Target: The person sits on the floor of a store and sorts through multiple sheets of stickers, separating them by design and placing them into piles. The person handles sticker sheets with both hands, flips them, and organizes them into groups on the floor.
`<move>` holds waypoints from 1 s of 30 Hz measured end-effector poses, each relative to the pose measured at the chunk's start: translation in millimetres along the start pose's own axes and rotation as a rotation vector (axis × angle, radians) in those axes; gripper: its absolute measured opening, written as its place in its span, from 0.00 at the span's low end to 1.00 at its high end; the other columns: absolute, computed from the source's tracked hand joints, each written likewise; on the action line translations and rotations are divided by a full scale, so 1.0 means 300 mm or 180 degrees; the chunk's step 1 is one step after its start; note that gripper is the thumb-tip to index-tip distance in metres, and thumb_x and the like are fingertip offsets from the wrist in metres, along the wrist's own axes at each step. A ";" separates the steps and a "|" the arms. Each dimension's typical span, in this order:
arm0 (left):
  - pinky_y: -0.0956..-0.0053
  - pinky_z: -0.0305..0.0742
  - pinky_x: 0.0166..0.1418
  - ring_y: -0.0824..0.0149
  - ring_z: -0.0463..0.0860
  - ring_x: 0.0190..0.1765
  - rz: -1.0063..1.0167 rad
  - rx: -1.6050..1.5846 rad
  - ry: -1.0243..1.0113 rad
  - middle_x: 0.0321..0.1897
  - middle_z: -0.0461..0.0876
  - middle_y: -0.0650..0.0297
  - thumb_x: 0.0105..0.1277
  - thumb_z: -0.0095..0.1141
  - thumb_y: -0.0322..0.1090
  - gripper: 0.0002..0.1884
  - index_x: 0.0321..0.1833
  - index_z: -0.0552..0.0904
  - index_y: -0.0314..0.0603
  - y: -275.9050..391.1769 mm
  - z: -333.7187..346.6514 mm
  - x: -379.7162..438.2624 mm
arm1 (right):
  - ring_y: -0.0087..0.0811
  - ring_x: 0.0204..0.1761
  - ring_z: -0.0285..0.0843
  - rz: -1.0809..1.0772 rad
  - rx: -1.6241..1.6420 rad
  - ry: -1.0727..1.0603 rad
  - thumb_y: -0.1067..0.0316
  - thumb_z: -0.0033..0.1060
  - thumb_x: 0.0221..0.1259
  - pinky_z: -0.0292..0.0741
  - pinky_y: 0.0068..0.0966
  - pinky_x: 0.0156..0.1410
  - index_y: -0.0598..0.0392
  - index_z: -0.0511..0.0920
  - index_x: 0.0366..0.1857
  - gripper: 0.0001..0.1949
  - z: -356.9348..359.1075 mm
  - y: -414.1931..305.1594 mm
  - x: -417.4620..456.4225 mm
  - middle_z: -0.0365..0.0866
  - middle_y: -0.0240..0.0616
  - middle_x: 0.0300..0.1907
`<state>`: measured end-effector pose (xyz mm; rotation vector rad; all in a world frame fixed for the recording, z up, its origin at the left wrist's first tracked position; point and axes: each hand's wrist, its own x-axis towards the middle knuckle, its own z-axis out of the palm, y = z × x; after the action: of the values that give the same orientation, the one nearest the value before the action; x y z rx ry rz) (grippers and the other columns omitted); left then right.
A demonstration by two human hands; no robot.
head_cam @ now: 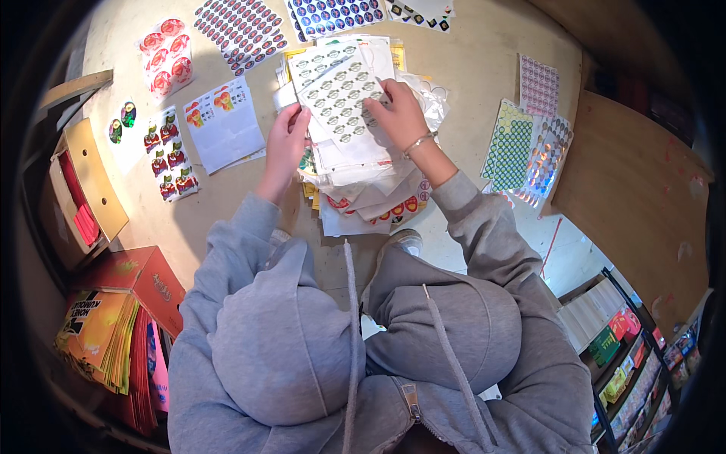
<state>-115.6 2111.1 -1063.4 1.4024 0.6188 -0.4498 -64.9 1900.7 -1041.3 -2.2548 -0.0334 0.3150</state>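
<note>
A white sheet of dark green printed stickers (343, 93) lies at an angle over the top of a loose pile of sticker sheets (363, 193). My right hand (404, 110) grips its right edge, thumb on the printed face and the other fingers partly hidden. At the left edge, my left hand (288, 139) has its thumb and curled fingers closed on the paper; how many layers it pinches is hidden. Beneath the angled sheet, a similar green-printed sheet (317, 59) shows at the upper left. Crumpled backing and red round stickers stick out from the pile's lower side.
Other sticker sheets are spread over the pale table (471, 74): red fruit ones (168, 54), dark ovals (241, 31), blue rounds (337, 14) and green rounds (509, 150). Left stand an open cardboard box (93, 187) and a red box (136, 284). A stocked rack (624, 352) is lower right.
</note>
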 end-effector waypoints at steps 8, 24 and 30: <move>0.77 0.71 0.48 0.70 0.76 0.46 0.1341 0.1807 0.0365 0.48 0.72 0.58 0.66 0.58 0.34 0.14 0.50 0.74 0.34 0.052 0.036 -0.078 | 0.36 0.24 0.69 0.0613 0.0691 0.0564 0.59 0.60 0.58 0.69 0.30 0.34 0.59 0.74 0.26 0.14 0.071 -0.002 0.031 0.72 0.38 0.20; 0.72 0.75 0.55 0.67 0.80 0.48 0.0286 -0.0298 0.0726 0.50 0.80 0.58 0.63 0.60 0.32 0.22 0.59 0.72 0.34 0.068 -0.361 -0.190 | 0.28 0.38 0.74 0.0344 0.1379 -0.0003 0.64 0.44 0.71 0.72 0.24 0.48 0.59 0.73 0.41 0.10 0.092 -0.029 -0.127 0.77 0.37 0.34; 0.73 0.75 0.54 0.64 0.81 0.48 0.0020 -0.0676 0.1890 0.45 0.82 0.59 0.60 0.55 0.32 0.18 0.52 0.76 0.31 -0.015 -1.169 -0.308 | 0.34 0.44 0.77 -0.0261 0.0887 -0.0155 0.65 0.45 0.70 0.73 0.26 0.52 0.60 0.73 0.47 0.11 0.073 0.024 -0.122 0.78 0.41 0.42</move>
<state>-236.0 2451.3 -1026.7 1.3298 1.1063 0.0523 -106.3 1907.8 -1052.4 -1.9642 -0.1011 0.3105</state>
